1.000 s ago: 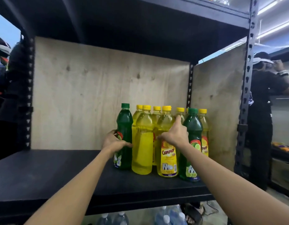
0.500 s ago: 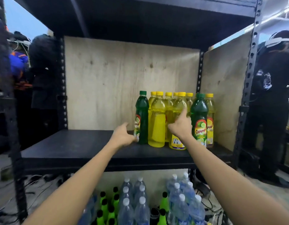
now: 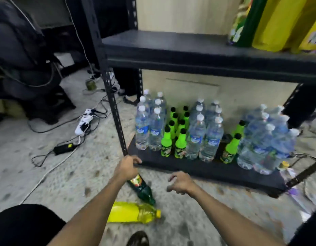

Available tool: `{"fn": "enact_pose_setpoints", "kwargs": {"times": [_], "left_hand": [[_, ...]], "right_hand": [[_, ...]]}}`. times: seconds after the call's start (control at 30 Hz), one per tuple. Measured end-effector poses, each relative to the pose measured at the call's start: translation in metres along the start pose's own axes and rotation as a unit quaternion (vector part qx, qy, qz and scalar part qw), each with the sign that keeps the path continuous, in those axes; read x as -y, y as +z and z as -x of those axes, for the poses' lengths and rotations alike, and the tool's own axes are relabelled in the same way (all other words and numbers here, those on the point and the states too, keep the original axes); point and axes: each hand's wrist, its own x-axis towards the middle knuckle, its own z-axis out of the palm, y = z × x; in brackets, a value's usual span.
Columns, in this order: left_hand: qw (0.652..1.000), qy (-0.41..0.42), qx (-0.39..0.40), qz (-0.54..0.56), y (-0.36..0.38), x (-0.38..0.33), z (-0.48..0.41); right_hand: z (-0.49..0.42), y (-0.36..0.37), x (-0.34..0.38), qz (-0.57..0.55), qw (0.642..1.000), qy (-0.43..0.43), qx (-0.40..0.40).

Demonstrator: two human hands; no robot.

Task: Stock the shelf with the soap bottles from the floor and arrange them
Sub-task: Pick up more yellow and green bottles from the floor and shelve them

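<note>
Soap bottles, green (image 3: 142, 188) and yellow (image 3: 134, 212) (liquid-filled), lie on floor (image 3: 47, 174).

The person's 2 forearms are bare from elbow to wrist, no sleeve, watch or ring showing on the left hand (image 3: 128, 166) or the right hand (image 3: 179, 181), while black clothing (blurred, garment unclear) covers both lower corners.

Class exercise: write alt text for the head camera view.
Two bare hands, left hand and right hand, reach down, both open, toward a green soap bottle and a yellow soap bottle lying on the floor before a black shelf.
</note>
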Motion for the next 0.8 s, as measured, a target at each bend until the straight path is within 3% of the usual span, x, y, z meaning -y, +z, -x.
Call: {"fn": "enact_pose_setpoints", "kwargs": {"times": [0.1,0.2,0.27,0.5,0.67,0.8], "left_hand": [[0.985,-0.099,0.095,-0.106,0.036,0.086,-0.006],[0.93,-0.083,0.262,-0.244,0.082,0.142,-0.001],[0.888,-0.049,0.32,-0.326,0.111,0.164,0.001],[0.847,0.093,0.33,-0.406,0.148,0.174,-0.009],[0.849,0.097,0.341,-0.391,0.147,0.173,-0.019],[0.87,0.091,0.343,-0.342,0.136,0.176,-0.024]], "right_hand": [[-0.056,0.057,-0.01,-0.03,0.998,0.044,0.03],[-0.108,0.099,-0.004,-0.051,0.996,0.065,0.026],[-0.145,0.121,0.005,-0.041,0.997,0.062,0.022],[-0.208,0.17,0.023,0.148,0.989,0.015,0.017],[-0.224,0.165,0.011,0.183,0.982,-0.012,0.042],[-0.222,0.122,-0.019,0.25,0.967,-0.019,0.047]]}}
